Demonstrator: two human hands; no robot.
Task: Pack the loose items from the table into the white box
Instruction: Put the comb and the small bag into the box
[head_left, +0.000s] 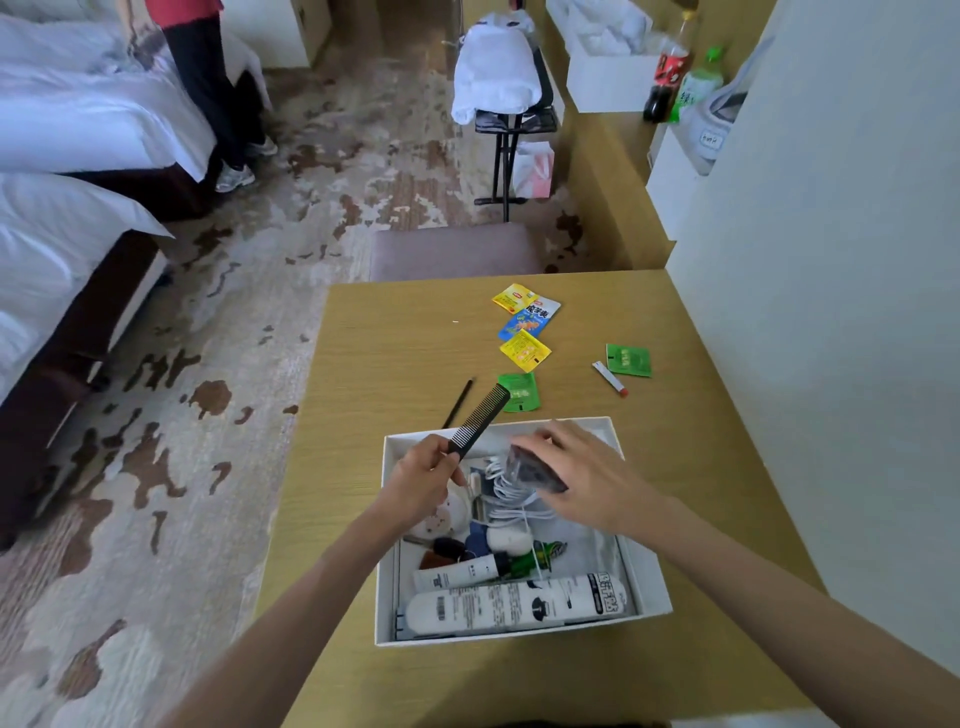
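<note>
Over the white box (647, 582), L side: left hand (423, 475) pinched shut on a black comb (480, 418) by its near end; long axis runs diagonal, free end pointing up and away to the R, past the far rim. R of it, right hand (582, 475) curled around a small dark packet (535, 467), just above the white cable (511, 493). Step in hand, I'd say: dropping both in. Next: lay comb flat inside, then fetch the sachets (524, 351) on the table (395, 338) beyond the box.

Wooden table (395, 353) bears white box (644, 587), sachets (525, 351), pencil (458, 402).
</note>
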